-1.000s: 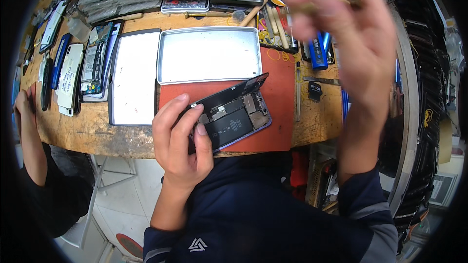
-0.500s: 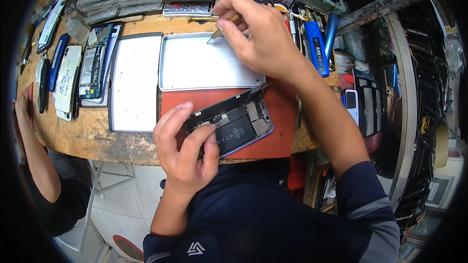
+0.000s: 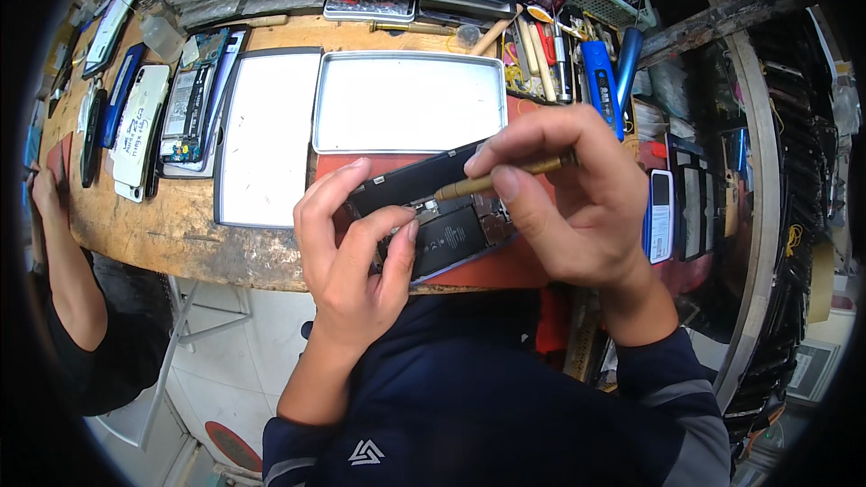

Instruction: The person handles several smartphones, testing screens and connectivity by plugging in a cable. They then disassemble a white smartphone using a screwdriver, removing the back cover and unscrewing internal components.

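Note:
An opened smartphone (image 3: 448,242) lies over the red mat, its black battery and inner parts showing. Its screen panel (image 3: 415,173) is tilted up along the far side. My left hand (image 3: 347,261) grips the phone at its left end, fingers on the raised panel and thumb and forefinger over the inside. A brass-coloured screwdriver (image 3: 474,186) is pinched in my right hand (image 3: 586,203), above the phone's right part. The screwdriver's tip meets the inner parts near a small silver piece beside my left forefinger; whether it touches a screw is too small to tell.
Beyond the phone sits a shallow metal tray (image 3: 410,104), with a white, dark-rimmed panel (image 3: 269,135) to its left. Several phones (image 3: 135,131) line the left side. Hand tools (image 3: 541,54) and a blue device (image 3: 600,81) stand at the right. Another person's arm (image 3: 72,261) rests at far left.
My right hand has come down from over the metal tray to the phone, bringing the screwdriver tip to its inside. The left hand keeps its hold on the phone; the whole view has shifted slightly.

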